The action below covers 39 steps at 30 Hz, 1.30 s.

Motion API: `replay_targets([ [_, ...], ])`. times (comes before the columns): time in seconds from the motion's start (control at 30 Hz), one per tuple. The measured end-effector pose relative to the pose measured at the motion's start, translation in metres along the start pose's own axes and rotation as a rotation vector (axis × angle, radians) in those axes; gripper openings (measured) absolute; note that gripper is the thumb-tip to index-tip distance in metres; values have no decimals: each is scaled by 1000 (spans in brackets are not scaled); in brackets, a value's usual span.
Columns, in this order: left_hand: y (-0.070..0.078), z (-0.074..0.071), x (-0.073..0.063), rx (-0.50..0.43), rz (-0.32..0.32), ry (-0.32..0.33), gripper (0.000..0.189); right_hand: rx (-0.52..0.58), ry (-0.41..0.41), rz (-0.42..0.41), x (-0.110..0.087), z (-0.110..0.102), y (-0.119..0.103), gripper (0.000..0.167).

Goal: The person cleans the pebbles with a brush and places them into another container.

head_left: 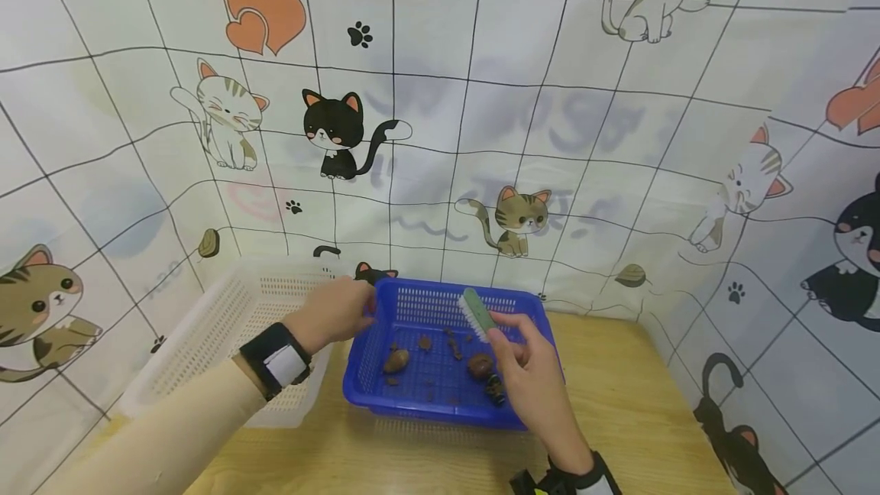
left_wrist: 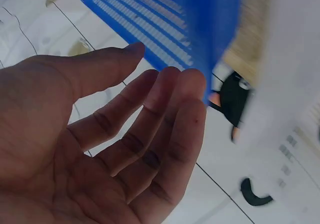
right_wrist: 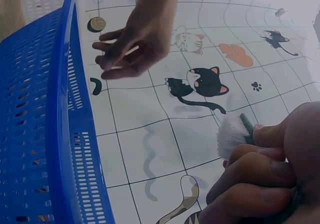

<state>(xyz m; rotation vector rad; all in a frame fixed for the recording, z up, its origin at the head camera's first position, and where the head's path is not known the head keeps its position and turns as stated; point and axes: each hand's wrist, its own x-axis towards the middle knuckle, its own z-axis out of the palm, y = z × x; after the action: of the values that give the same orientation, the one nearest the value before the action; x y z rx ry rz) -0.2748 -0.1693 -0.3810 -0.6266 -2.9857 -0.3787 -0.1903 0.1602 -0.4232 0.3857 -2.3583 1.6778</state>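
My right hand [head_left: 532, 376] grips a small scrubbing brush [head_left: 476, 307] with a green back and white bristles, held above the right part of a blue plastic basket [head_left: 440, 409]. In the right wrist view the brush's white bristles [right_wrist: 231, 138] stick out past the fingers. My left hand [head_left: 338, 312] hovers over the basket's left rim, near the white basket. Its palm and loosely bent fingers [left_wrist: 182, 149] hold nothing in the left wrist view. Inside the blue basket lie a brown oval object [head_left: 396, 360], a round brown one [head_left: 480, 365] and a dark striped one [head_left: 495, 389].
A white perforated basket [head_left: 199, 331] stands to the left of the blue one. Small brown bits [head_left: 425, 343] are scattered on the blue basket's floor. Both baskets rest on a wooden tabletop [head_left: 612, 373]. Cat-patterned sheeting [head_left: 440, 113] encloses the back and sides.
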Motion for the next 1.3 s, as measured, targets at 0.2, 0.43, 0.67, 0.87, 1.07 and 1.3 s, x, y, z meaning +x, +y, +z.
replay_targets([
  [0.2, 28, 11, 17, -27, 35, -43, 16, 13, 2, 15, 0, -1, 0, 36],
  [0.43, 53, 32, 37, -2, 55, -117, 26, 28, 0, 33, 0, -4, -1, 37],
  [0.67, 65, 47, 50, 20, -15, -166, 32, -1, 24, 36, 1, -8, -3, 37],
  [0.87, 66, 67, 52, 93, -37, -217, 22, -28, 41, 35, 0, -11, -5, 37],
  [1.07, 73, 61, 41, 91, -34, -240, 19, -31, 45, 42, 0, -11, -6, 38],
  [1.3, 53, 102, 67, 153, -29, -257, 7, -34, 47, 51, 0, -12, -7, 39],
])
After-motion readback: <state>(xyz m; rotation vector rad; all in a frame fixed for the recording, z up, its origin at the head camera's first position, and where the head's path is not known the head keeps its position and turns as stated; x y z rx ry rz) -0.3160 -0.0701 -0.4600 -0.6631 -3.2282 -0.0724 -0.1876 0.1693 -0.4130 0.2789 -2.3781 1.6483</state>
